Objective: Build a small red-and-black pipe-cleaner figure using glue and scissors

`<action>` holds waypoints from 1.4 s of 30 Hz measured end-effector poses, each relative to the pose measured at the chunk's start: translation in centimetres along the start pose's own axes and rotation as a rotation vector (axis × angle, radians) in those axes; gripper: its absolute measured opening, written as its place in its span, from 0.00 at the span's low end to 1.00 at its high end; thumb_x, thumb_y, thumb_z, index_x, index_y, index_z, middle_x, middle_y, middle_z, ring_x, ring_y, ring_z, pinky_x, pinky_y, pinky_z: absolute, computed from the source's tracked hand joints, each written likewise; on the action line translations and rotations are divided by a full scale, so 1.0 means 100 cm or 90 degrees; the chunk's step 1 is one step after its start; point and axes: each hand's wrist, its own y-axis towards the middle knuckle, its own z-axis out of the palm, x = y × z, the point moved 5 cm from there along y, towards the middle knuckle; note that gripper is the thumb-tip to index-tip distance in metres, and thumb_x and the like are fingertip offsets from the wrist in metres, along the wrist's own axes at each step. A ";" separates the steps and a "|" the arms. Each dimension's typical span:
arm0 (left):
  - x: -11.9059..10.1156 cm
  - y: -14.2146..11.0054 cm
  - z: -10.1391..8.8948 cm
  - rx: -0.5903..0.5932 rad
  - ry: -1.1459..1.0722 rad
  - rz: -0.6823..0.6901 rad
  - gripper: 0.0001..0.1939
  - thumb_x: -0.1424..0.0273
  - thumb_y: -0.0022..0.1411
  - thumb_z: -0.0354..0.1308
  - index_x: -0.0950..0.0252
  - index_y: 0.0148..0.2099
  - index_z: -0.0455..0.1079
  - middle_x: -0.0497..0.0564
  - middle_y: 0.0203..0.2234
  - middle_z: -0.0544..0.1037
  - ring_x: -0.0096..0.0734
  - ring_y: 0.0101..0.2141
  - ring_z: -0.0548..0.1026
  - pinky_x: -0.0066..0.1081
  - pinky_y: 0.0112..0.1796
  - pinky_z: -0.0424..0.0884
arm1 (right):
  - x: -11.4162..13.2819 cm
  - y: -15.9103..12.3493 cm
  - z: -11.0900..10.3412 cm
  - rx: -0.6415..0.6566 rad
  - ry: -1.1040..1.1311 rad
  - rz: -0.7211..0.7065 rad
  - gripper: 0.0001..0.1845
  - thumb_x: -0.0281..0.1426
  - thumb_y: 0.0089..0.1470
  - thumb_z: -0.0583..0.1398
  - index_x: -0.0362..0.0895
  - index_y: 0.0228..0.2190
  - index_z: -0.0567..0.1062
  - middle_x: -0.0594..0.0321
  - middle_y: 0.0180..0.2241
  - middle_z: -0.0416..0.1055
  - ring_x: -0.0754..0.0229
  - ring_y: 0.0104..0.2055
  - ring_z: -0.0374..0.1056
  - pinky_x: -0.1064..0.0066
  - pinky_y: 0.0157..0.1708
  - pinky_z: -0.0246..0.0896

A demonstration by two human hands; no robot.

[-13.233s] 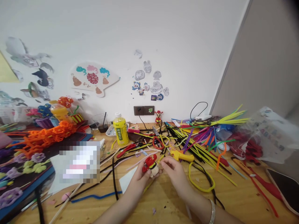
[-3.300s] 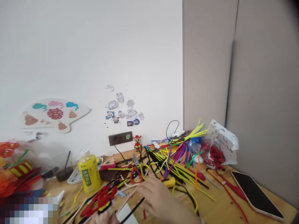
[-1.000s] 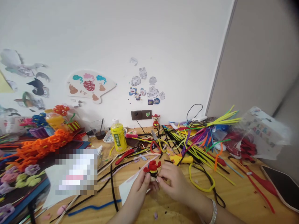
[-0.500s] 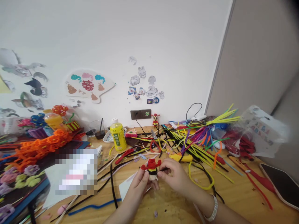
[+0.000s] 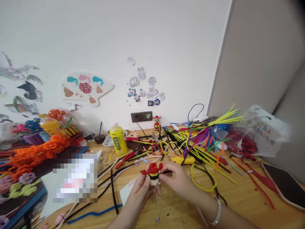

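A small pipe-cleaner figure (image 5: 154, 174) is between my hands, above the front middle of the table. Its top is red with red side pieces, a yellow and black band runs round it, and the bottom is cream. My left hand (image 5: 143, 187) grips the figure from the left, fingers closed round its lower part. At its right side my right hand (image 5: 172, 176) pinches a thin black pipe cleaner (image 5: 168, 172), whose end sticks out to the right. The fingertips hide where this strip meets the figure. A similar red-hatted figure (image 5: 156, 123) stands by the wall.
Loose pipe cleaners (image 5: 205, 152) cover the table's right and middle. A yellow hot glue gun (image 5: 183, 160) lies beyond my right hand. A yellow drink bottle (image 5: 118, 140) stands at the back. White paper (image 5: 51, 184) and orange fuzzy flowers (image 5: 47, 149) are left; a phone (image 5: 286, 183) lies right.
More of the black pipe cleaner now shows to the right of my right fingers. Both hands keep their hold on the figure, and the camera view has turned slightly right.
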 end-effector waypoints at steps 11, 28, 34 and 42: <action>-0.002 0.000 0.002 -0.036 0.034 -0.001 0.20 0.57 0.54 0.56 0.64 0.45 0.65 0.46 0.19 0.74 0.30 0.23 0.71 0.31 0.29 0.63 | 0.009 -0.006 -0.001 -0.076 -0.151 -0.017 0.06 0.21 0.42 0.60 0.43 0.21 0.71 0.65 0.22 0.68 0.62 0.28 0.63 0.73 0.28 0.55; -0.007 -0.002 0.004 -0.068 0.112 0.004 0.24 0.57 0.51 0.59 0.65 0.47 0.64 0.47 0.22 0.74 0.30 0.24 0.70 0.32 0.30 0.66 | 0.013 -0.010 0.003 -0.090 -0.281 -0.085 0.10 0.20 0.44 0.58 0.43 0.18 0.67 0.67 0.19 0.65 0.64 0.25 0.59 0.73 0.25 0.47; -0.001 -0.003 0.003 -0.080 0.008 -0.046 0.14 0.61 0.55 0.57 0.64 0.41 0.68 0.47 0.22 0.74 0.29 0.25 0.71 0.31 0.30 0.66 | 0.022 -0.015 0.003 -0.129 -0.313 -0.150 0.08 0.23 0.49 0.56 0.44 0.21 0.69 0.66 0.20 0.64 0.63 0.26 0.58 0.72 0.26 0.48; -0.007 -0.003 0.010 -0.050 -0.069 -0.040 0.09 0.65 0.55 0.58 0.66 0.35 0.70 0.50 0.25 0.74 0.29 0.25 0.71 0.31 0.31 0.65 | 0.020 -0.016 0.000 -0.130 -0.271 -0.174 0.03 0.25 0.49 0.57 0.44 0.28 0.71 0.64 0.25 0.69 0.61 0.30 0.62 0.71 0.30 0.53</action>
